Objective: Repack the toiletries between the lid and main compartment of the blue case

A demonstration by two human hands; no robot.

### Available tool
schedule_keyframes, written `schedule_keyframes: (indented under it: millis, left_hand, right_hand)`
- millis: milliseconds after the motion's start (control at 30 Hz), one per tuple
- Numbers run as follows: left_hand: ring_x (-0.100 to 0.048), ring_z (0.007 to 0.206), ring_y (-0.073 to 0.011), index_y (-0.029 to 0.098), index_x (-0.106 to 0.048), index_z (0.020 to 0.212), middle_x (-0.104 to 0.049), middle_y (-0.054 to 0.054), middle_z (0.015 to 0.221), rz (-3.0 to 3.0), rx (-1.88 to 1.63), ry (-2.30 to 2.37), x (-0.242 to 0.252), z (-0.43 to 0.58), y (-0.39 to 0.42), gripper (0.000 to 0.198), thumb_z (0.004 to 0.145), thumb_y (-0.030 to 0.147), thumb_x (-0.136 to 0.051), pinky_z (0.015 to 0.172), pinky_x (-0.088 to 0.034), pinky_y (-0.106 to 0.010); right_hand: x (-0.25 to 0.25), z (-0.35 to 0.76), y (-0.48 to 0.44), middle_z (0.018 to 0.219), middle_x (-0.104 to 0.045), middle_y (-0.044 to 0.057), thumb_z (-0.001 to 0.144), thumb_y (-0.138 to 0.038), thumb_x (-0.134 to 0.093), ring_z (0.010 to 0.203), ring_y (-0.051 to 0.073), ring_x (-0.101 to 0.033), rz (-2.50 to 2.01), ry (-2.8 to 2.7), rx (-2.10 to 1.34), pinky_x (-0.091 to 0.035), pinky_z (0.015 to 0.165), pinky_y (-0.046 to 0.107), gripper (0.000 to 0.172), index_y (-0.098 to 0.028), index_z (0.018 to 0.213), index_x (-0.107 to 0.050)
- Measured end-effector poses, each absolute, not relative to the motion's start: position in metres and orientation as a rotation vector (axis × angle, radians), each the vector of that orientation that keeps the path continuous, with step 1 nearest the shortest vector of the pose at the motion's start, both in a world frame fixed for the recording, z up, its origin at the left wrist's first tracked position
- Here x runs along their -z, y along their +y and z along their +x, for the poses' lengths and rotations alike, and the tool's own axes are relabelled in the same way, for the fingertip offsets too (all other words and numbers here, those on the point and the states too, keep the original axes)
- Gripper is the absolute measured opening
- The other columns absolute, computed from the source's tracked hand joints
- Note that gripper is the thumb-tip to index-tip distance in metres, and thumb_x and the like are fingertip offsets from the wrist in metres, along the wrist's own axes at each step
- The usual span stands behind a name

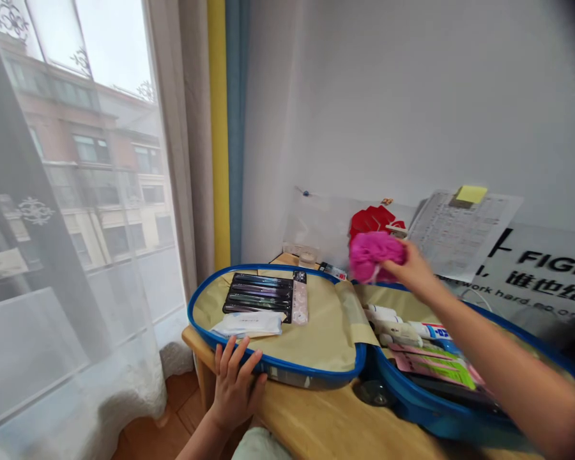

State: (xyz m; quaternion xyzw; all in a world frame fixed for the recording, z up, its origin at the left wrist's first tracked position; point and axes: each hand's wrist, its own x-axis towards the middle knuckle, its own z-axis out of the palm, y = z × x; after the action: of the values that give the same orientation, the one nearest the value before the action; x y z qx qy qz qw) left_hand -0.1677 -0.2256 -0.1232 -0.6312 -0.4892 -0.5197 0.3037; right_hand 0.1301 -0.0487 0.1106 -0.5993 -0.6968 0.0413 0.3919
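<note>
My right hand (412, 271) is shut on a pink mesh shower puff (376, 257), holding it above the far side of an open blue-rimmed suitcase (278, 364). My left hand (236, 390) rests on the suitcase's near blue rim with its fingers spread. On the tan lining of the left half lie several dark flat packs (259, 294), a white packet (246, 324) and a pink patterned pouch (299, 303). The right half holds white toiletry tubes (402, 326) and pink-and-green packets (434, 364), partly hidden under my right arm.
The suitcase lies on a light wooden table (326, 421) beside a window with a sheer curtain (76, 223). Behind it, a printed sheet (460, 233) with a yellow sticky note (471, 194), red paper cutouts (371, 223) and a lettered poster (541, 275) stand against the wall.
</note>
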Motion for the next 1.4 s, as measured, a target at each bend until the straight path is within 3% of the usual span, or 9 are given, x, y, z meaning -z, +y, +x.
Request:
schedule_keyframes:
  millis: [133, 233, 333, 567, 633, 700, 867, 1067, 1400]
  left_hand:
    - [-0.027, 0.141, -0.0277, 0.022, -0.052, 0.121, -0.047, -0.011, 0.140, -1.661, 1.375, -1.296, 0.124, -0.168, -0.225, 0.040, 0.082, 0.022, -0.055, 0.116, -0.016, -0.052]
    - [-0.026, 0.141, -0.0271, 0.022, -0.052, 0.121, -0.049, -0.011, 0.136, -1.658, 1.388, -1.301, 0.125, -0.167, -0.225, 0.037, 0.084, 0.022, -0.053, 0.116, -0.016, -0.052]
    - [-0.025, 0.141, -0.0265, 0.022, -0.052, 0.120, -0.051, -0.011, 0.134, -1.659, 1.389, -1.305, 0.126, -0.167, -0.224, 0.035, 0.085, 0.022, -0.052, 0.116, -0.016, -0.051]
    - [-0.024, 0.141, -0.0263, 0.020, -0.054, 0.116, -0.047, -0.011, 0.139, -1.666, 1.369, -1.280, 0.124, -0.168, -0.225, 0.033, 0.084, 0.021, -0.052, 0.117, -0.015, -0.049]
    - [-0.025, 0.141, -0.0267, 0.020, -0.053, 0.117, -0.047, -0.011, 0.138, -1.659, 1.370, -1.285, 0.125, -0.167, -0.225, 0.034, 0.083, 0.021, -0.052, 0.116, -0.015, -0.050]
    - [-0.026, 0.141, -0.0273, 0.022, -0.052, 0.121, -0.049, -0.011, 0.137, -1.651, 1.372, -1.297, 0.126, -0.167, -0.224, 0.038, 0.083, 0.022, -0.053, 0.116, -0.016, -0.051]
    - [-0.028, 0.140, -0.0286, 0.023, -0.050, 0.126, -0.048, -0.011, 0.138, -1.651, 1.392, -1.314, 0.130, -0.167, -0.224, 0.043, 0.083, 0.024, -0.055, 0.115, -0.017, -0.054]
    - [-0.025, 0.141, -0.0266, 0.024, -0.050, 0.125, -0.044, -0.009, 0.143, -1.671, 1.419, -1.300, 0.127, -0.166, -0.225, 0.043, 0.083, 0.020, -0.054, 0.117, -0.015, -0.051]
    - [-0.018, 0.143, -0.0282, 0.020, -0.047, 0.127, -0.039, -0.012, 0.145, -1.725, 1.407, -1.269, 0.126, -0.167, -0.224, 0.045, 0.083, 0.020, -0.054, 0.117, -0.010, -0.051]
  right_hand:
    - [-0.083, 0.024, -0.058, 0.122, -0.060, 0.013, 0.074, -0.030, -0.060, 0.101, 0.020, -0.062, -1.272, -1.895, -0.705, -0.052, 0.083, 0.035, 0.062, -0.016, 0.131, -0.039]
    - [-0.059, -0.047, -0.067, 0.113, -0.064, 0.008, 0.070, -0.028, -0.062, 0.099, 0.019, -0.063, -1.188, -1.994, -0.833, -0.052, 0.085, 0.034, 0.057, -0.018, 0.124, -0.047]
    - [-0.039, -0.102, -0.075, 0.120, -0.060, 0.009, 0.069, -0.030, -0.063, 0.108, 0.020, -0.058, -1.162, -2.050, -0.873, -0.048, 0.093, 0.035, 0.058, -0.018, 0.123, -0.048]
    - [-0.007, -0.150, -0.088, 0.131, -0.052, 0.017, 0.062, -0.041, -0.074, 0.120, 0.028, -0.051, -1.162, -2.193, -0.974, -0.042, 0.101, 0.039, 0.082, -0.014, 0.133, -0.042]
    - [-0.001, -0.150, -0.089, 0.128, -0.056, 0.014, 0.067, -0.047, -0.070, 0.117, 0.028, -0.055, -1.129, -2.235, -1.004, -0.045, 0.098, 0.039, 0.074, -0.017, 0.130, -0.046]
    - [0.002, -0.147, -0.090, 0.118, -0.064, 0.008, 0.078, -0.052, -0.058, 0.111, 0.025, -0.059, -1.081, -2.279, -1.014, -0.047, 0.094, 0.038, 0.051, -0.021, 0.119, -0.056]
    - [-0.002, -0.135, -0.090, 0.096, -0.072, 0.001, 0.086, -0.047, -0.046, 0.095, 0.019, -0.065, -0.947, -2.401, -1.002, -0.048, 0.088, 0.031, 0.033, -0.023, 0.090, -0.069]
    - [-0.025, -0.097, -0.062, 0.106, -0.070, -0.001, 0.089, -0.042, -0.047, 0.099, 0.016, -0.063, -1.024, -2.354, -0.832, -0.047, 0.089, 0.028, 0.031, -0.022, 0.100, -0.067]
    - [-0.082, 0.046, 0.024, 0.111, -0.062, 0.007, 0.091, -0.040, -0.050, 0.099, 0.018, -0.059, -1.726, -2.113, -0.238, -0.049, 0.087, 0.040, 0.032, -0.016, 0.110, -0.059]
